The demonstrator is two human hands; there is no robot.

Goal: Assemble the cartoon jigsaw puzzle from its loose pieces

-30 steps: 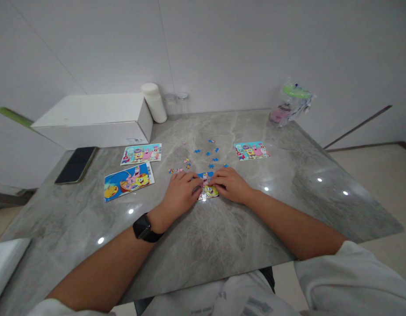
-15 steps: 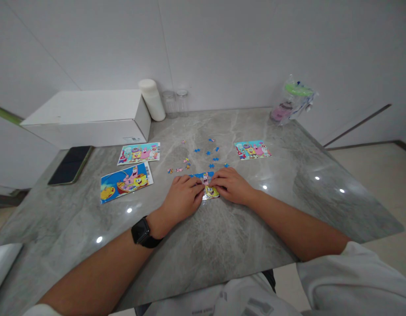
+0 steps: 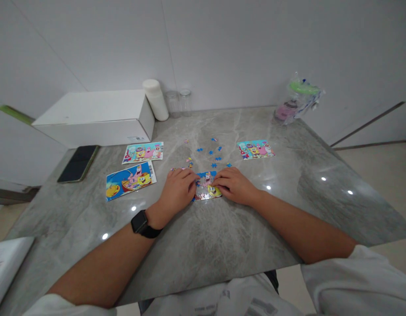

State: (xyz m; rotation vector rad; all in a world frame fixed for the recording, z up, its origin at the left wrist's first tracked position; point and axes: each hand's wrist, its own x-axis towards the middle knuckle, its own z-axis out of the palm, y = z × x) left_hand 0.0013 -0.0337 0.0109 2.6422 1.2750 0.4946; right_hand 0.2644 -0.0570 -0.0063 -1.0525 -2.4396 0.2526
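Observation:
A partly joined jigsaw puzzle (image 3: 205,191) with yellow and pink cartoon figures on blue lies flat on the grey marbled table (image 3: 216,237). My left hand (image 3: 177,188), fingers bent and close together, is at its left edge and hides that side. At the right edge my right hand (image 3: 236,186) has its thumb and fingers drawn together on the puzzle. Whether a single piece is between either hand's fingertips is hidden. Several loose blue puzzle pieces (image 3: 211,152) are scattered just beyond the puzzle, with pink and yellow pieces (image 3: 189,159) behind my left hand.
Left of my hands lie a blue picture card (image 3: 130,181) and a lighter picture card (image 3: 144,153); another cartoon picture (image 3: 256,149) lies right. A phone (image 3: 79,163), white box (image 3: 91,129), white bottle (image 3: 157,101), glass jars (image 3: 185,103) and bagged cup (image 3: 297,103) stand farther out.
My left hand has shifted left, uncovering more of the puzzle and covering some loose pieces. My right hand stays at the right edge. The view has turned slightly left.

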